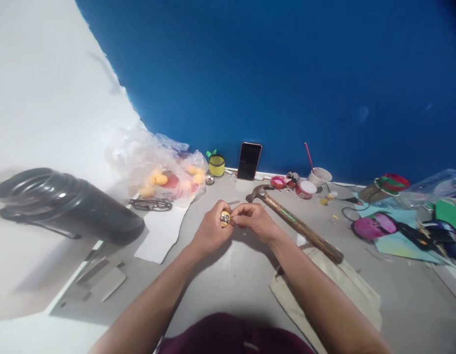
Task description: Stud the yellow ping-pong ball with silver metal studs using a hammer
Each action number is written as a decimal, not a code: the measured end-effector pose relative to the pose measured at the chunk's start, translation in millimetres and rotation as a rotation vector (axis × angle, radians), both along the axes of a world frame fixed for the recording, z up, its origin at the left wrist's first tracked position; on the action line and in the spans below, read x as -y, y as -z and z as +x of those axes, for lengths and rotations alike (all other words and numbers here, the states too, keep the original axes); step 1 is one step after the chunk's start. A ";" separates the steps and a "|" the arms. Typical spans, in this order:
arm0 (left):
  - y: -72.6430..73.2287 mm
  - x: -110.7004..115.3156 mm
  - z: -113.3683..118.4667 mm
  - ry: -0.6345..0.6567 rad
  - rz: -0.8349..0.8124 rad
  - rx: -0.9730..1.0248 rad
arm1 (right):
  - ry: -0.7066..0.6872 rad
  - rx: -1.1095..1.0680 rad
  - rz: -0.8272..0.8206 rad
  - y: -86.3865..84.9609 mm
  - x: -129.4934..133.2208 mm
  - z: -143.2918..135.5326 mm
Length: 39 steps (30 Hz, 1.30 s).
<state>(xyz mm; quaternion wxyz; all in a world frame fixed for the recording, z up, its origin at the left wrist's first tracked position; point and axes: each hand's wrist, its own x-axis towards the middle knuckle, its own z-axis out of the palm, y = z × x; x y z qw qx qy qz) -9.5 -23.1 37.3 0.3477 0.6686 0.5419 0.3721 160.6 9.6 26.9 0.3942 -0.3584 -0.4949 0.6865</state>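
My left hand (212, 227) is closed around a small yellow ball-shaped piece (225, 219) with shiny silver round spots on its face. From the right side, my right hand (254, 220) touches that piece with thumb and fingertips pinched together. Whatever the right fingertips hold, if anything, is too small to make out. Just beyond my right hand lies a claw hammer (297, 221) with a wooden handle, its head pointing away to the left. Under my right forearm is a cream cloth (346, 290).
A large dark bottle (76, 206) is at the left. Behind it are eyeglasses (152, 204), white paper (159, 233) and a plastic bag (157, 162) of yellow balls. A phone (249, 161) leans on the blue wall. Rightward are a white cup (319, 176) and pink jar (306, 189).
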 end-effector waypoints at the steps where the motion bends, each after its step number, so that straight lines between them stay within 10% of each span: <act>1: 0.1 0.1 -0.1 0.003 -0.001 -0.002 | -0.007 -0.008 -0.008 1.1 -0.4 0.3; 39: -9.2 5.1 5.3 -0.040 -0.016 -0.022 | -0.078 0.094 0.008 -8.8 0.6 2.8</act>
